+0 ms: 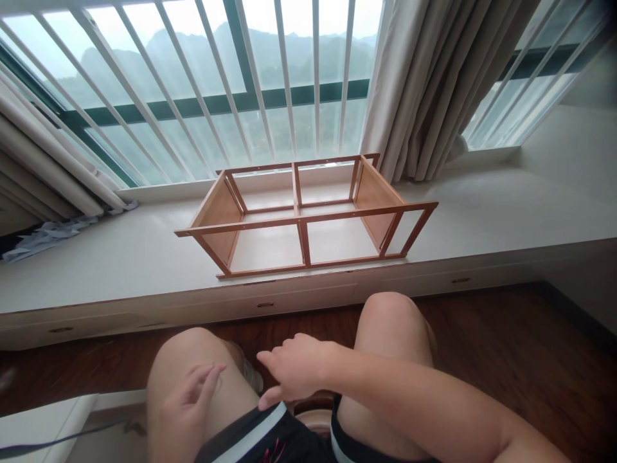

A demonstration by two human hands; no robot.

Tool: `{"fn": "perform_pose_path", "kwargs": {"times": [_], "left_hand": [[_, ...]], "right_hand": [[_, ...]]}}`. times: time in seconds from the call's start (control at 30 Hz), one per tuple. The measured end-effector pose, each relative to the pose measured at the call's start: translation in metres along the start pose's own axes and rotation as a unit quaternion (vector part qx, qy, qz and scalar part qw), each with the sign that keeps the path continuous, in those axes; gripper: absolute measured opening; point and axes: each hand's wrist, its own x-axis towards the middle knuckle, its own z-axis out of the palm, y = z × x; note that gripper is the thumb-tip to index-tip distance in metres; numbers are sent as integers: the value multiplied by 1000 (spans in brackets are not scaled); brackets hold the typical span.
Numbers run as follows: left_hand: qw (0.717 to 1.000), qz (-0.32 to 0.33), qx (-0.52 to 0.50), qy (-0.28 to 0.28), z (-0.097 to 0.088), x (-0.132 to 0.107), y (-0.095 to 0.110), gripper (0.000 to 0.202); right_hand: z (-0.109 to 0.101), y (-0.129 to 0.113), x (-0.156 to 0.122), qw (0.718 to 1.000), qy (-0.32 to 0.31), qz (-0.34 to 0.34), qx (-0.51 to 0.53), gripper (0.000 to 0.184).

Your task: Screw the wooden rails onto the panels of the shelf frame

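Observation:
My left hand (186, 405) rests on my left thigh with its fingers loosely spread and nothing in it. My right hand (292, 370) reaches across between my knees, fingers slightly curled and apart, holding nothing. Both hands hover over my lap, well short of the wooden frame (303, 215) that lies on its side on the white window ledge (120, 257) ahead. The frame is light brown, with thin rails and two solid end panels.
Barred windows and beige curtains (434, 83) stand behind the ledge. Crumpled grey cloth (53, 231) lies at the ledge's left end. Drawers with small handles (265, 304) run under the ledge. Dark wooden floor (506, 347) stretches right; a white surface (43, 421) sits at lower left.

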Motion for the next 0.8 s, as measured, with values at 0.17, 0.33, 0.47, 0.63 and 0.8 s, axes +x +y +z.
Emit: {"fn": "perform_pose_path", "kwargs": {"times": [0.17, 0.33, 0.47, 0.63, 0.8], "left_hand": [[995, -10, -92, 26, 8, -16, 16, 33], [987, -20, -152, 43, 26, -29, 21, 28], [986, -32, -165, 16, 36, -37, 19, 26], [989, -24, -136, -45, 35, -46, 15, 24], [992, 59, 14, -111, 14, -58, 3, 30]], "right_hand": [[23, -34, 32, 985, 70, -27, 152, 59], [52, -27, 44, 915, 58, -80, 392, 21], [74, -23, 48, 837, 11, -48, 546, 23], [81, -20, 34, 868, -20, -3, 495, 36], [62, -15, 13, 928, -51, -17, 368, 51]]}}
